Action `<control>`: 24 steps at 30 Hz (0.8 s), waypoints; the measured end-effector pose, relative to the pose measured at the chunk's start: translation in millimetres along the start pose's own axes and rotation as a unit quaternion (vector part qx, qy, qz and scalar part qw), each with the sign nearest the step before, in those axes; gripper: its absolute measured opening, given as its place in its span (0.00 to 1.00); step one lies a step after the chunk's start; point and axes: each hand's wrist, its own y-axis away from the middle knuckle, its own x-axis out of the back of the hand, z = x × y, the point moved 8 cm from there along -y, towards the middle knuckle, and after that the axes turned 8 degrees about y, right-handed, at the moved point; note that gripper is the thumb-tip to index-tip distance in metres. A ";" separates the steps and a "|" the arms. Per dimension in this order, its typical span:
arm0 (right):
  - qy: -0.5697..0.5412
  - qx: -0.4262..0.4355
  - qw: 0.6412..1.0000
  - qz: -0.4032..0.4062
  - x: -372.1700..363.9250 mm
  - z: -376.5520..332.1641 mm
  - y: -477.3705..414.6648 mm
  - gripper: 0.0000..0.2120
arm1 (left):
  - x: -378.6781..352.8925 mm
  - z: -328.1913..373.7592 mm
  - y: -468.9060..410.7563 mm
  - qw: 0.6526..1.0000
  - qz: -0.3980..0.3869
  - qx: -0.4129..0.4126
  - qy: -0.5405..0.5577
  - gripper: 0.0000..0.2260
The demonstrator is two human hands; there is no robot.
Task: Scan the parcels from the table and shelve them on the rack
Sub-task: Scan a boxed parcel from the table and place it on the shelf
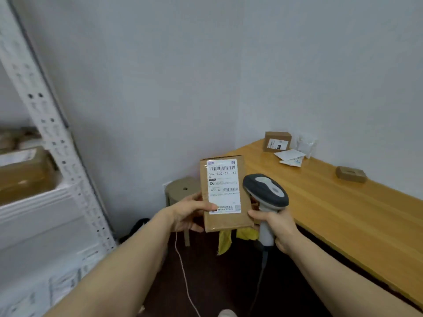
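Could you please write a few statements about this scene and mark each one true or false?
1. The left hand holds a box with its label facing the camera. True.
2. The right hand is empty. False: it grips a scanner.
3. No parcels lie on the table. False: a small box stands at its far end, among others.
4. The rack stands on the left and holds boxes. True.
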 end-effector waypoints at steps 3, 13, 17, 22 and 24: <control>-0.002 0.018 0.997 -0.076 -64.4 -1.7 49.3 0.17 | 38.7 -12.8 82.3 0.999 0.005 -0.002 0.054 0.37; 0.046 0.092 0.947 -0.305 -298.3 -14.6 181.5 0.19 | 197.5 -30.2 327.1 0.968 0.167 -0.105 0.156 0.34; 0.064 0.085 0.927 -0.359 -402.9 -11.8 223.5 0.16 | 273.9 -32.2 410.8 0.942 0.246 -0.147 0.174 0.26; 0.106 0.076 0.916 -0.379 -539.7 4.0 267.0 0.14 | 387.1 -33.4 495.6 0.888 0.387 -0.168 0.182 0.20; 0.120 0.067 0.915 -0.380 -593.7 9.6 278.9 0.12 | 434.0 -30.8 521.9 0.865 0.434 -0.167 0.186 0.20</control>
